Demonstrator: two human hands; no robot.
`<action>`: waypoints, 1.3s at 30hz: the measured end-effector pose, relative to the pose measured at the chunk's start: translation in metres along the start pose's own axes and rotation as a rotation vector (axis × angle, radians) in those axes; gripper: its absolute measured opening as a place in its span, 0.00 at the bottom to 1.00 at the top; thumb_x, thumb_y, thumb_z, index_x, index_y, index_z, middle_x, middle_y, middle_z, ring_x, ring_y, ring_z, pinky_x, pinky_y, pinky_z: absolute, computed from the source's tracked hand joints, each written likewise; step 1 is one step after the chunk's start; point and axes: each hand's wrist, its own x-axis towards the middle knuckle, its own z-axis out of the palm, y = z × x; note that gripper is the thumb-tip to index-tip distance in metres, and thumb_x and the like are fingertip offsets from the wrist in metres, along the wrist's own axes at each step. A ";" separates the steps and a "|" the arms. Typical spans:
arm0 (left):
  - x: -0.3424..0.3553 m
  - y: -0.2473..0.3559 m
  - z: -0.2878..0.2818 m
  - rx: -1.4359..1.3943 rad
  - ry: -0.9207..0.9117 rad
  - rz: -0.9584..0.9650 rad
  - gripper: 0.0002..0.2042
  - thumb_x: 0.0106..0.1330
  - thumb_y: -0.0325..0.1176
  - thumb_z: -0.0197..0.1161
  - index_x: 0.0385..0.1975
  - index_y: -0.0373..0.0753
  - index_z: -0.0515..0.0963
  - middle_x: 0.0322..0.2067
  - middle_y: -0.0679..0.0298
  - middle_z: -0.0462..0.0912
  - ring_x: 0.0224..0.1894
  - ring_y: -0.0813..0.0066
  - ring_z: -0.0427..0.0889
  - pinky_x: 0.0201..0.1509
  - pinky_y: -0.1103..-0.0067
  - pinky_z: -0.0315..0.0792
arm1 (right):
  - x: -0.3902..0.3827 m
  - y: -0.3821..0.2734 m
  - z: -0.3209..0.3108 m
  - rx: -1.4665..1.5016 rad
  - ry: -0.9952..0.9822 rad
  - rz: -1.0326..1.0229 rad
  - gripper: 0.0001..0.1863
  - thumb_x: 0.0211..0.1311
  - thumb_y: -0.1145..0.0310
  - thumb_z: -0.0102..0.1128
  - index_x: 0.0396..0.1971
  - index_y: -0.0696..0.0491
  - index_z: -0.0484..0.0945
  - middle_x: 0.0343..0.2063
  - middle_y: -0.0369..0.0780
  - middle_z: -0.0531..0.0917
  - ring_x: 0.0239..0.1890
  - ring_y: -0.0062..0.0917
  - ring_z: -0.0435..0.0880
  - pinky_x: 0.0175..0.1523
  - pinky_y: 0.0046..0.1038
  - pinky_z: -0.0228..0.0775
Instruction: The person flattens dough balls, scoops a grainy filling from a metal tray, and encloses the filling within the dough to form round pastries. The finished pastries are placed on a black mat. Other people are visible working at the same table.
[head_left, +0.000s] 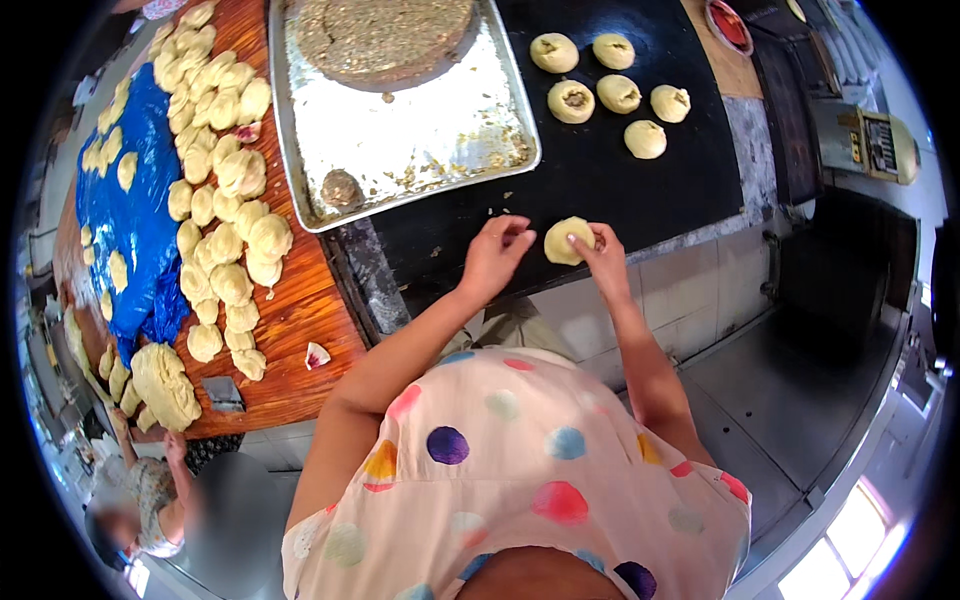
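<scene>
A flat round of pale yellow dough point(566, 242) is gripped in my right hand point(604, 258), thumb on its top near the edge. It is level with the front part of the black tray. Just to its left is my left hand point(495, 258), fingers loosely curled and apart, with no object visible in them. Several round dough balls point(619, 94) sit farther back on the black tray point(600, 185). The ball point(571, 101) in the front left of that group has an opening that shows brown filling.
A metal sheet pan point(440, 165) holds a large brown filling slab point(385, 38) and one small filling ball point(342, 189). Many dough pieces point(232, 284) and a blue plastic sheet point(135, 220) cover the wooden table point(300, 310). Another person point(160, 500) handles a dough mass point(165, 385) at lower left.
</scene>
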 end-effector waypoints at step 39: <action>0.043 -0.045 -0.133 -0.937 0.232 -0.748 0.13 0.72 0.40 0.54 0.39 0.34 0.73 0.31 0.61 0.80 0.31 0.71 0.79 0.35 0.76 0.78 | 0.065 -0.013 0.063 -1.007 0.554 -0.505 0.35 0.68 0.47 0.48 0.67 0.54 0.62 0.70 0.54 0.54 0.73 0.45 0.51 0.74 0.50 0.38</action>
